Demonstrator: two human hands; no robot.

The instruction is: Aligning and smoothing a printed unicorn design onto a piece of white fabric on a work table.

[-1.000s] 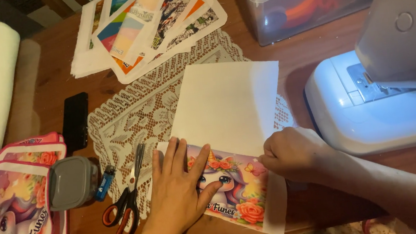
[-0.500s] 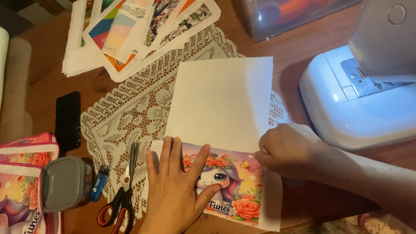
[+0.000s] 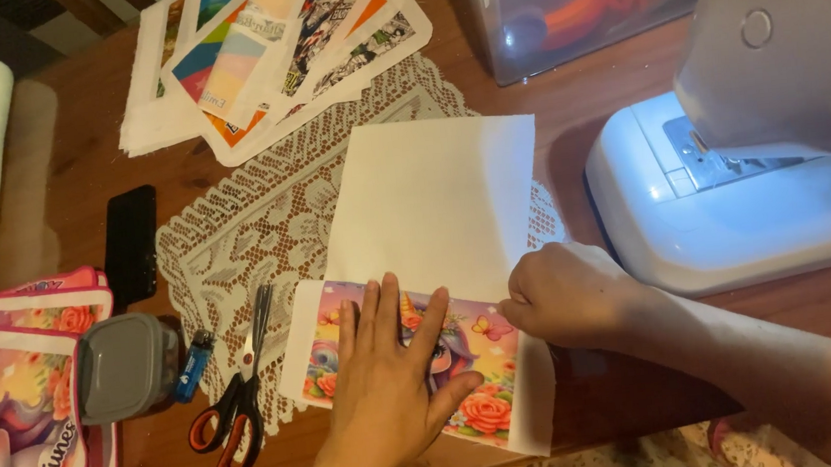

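Head view, left hand [image 3: 388,376] flat, fingers spread on printed sheet [image 3: 465,344], right hand [image 3: 566,295] pinching its fold.

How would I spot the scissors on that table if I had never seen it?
Start at the white lace mat in the middle of the wooden table and go to its lower left corner. The scissors lie there, shut, blades pointing up onto the lace, left of the left hand. Their orange and black handles set them apart from the grey lidded box and small blue lighter beside them.
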